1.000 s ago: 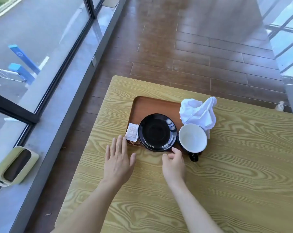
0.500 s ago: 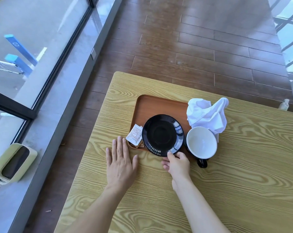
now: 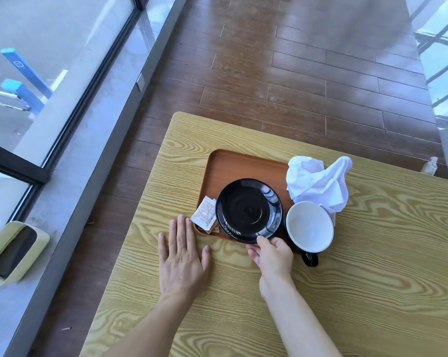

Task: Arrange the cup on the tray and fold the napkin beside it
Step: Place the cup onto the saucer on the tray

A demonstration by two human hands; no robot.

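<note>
A brown wooden tray (image 3: 233, 166) lies on the light wood table (image 3: 372, 279). On it sits a glossy black saucer (image 3: 248, 210), and my right hand (image 3: 272, 256) pinches the saucer's near rim. An empty cup (image 3: 309, 226), white inside and dark outside with its handle toward me, stands at the tray's right end. A crumpled white napkin (image 3: 318, 182) lies just behind the cup. My left hand (image 3: 183, 256) rests flat on the table with fingers spread, its fingertips near the tray's near left corner.
A small paper sachet (image 3: 204, 213) lies on the tray left of the saucer. The table's left edge drops to a brown plank floor; a glass wall runs along the left. A pale green bin (image 3: 11, 253) stands by the window. A small bottle (image 3: 430, 166) is at the far right.
My right hand has closed in from the table and taken the saucer's near rim between thumb and fingers. My left hand has stayed flat in place.
</note>
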